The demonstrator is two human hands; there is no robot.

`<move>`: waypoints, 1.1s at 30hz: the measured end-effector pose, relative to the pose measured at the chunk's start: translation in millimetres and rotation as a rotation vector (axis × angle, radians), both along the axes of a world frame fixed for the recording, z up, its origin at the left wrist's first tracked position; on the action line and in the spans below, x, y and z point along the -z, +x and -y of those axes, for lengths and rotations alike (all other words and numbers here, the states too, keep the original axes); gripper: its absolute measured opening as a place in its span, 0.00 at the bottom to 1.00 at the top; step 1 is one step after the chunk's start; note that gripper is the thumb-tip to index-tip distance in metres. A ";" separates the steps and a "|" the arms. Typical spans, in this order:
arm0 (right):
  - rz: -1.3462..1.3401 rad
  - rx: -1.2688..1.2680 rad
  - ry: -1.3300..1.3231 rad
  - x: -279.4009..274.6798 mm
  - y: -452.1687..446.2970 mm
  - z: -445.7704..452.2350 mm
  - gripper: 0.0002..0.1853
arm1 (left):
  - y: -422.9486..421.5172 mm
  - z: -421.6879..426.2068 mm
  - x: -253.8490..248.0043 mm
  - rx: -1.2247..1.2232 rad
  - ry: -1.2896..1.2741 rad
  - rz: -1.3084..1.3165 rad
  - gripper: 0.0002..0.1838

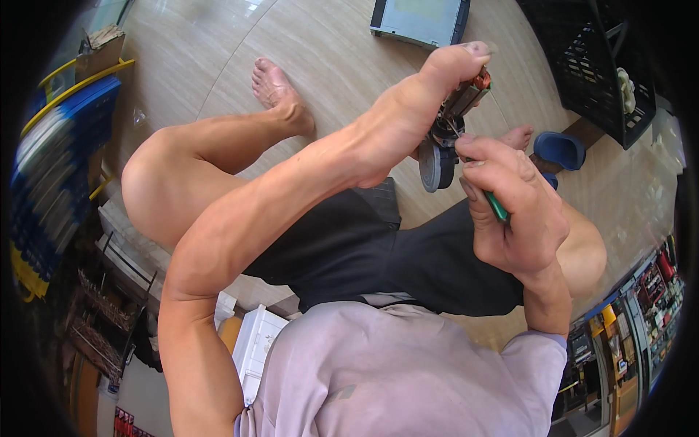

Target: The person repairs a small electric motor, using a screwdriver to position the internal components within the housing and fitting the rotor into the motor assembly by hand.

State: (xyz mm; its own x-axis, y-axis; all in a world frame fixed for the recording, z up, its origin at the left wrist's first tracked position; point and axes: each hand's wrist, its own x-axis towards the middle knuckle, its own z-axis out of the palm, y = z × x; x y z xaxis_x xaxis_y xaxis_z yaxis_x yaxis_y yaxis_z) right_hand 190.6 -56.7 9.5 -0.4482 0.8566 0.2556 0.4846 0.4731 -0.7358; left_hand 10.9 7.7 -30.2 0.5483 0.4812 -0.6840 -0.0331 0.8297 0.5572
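A small motor-like part [451,127], with a dark body, coppery windings at its upper end and a round grey disc at its lower end, is held up in front of me. My left hand [415,102] grips it from the left, with the thumb stretched along its top. My right hand [513,197] is closed around a screwdriver-like tool with a green handle [497,208]. The tool's thin metal tip meets the middle of the part, just above the disc. Fingers behind the part are hidden.
A grey metal box [422,20] lies on the tiled floor ahead. A black crate [593,65] stands at the upper right, near a blue sandal [559,150]. Blue-and-yellow racks [62,160] are at the left, a white container [256,346] beside me, and shelves of goods at the lower right.
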 end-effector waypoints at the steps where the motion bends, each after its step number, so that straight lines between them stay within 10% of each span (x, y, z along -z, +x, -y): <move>1: -0.003 0.003 0.015 0.3 0.2 -0.2 0.11 | 2.1 2.2 -1.9 -0.027 -0.009 -0.001 0.49; 33: -0.014 0.024 0.102 5.5 -1.2 1.5 0.16 | 4.4 1.2 6.0 -0.069 0.062 0.134 0.40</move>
State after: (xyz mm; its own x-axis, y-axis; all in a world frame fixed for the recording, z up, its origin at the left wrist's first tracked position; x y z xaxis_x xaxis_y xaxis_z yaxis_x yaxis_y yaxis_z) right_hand 189.4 -58.3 3.9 -0.4238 0.8362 0.3480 0.4864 0.5342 -0.6914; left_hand 15.3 6.5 -36.2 0.5966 0.5599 -0.5749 -0.1664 0.7871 0.5939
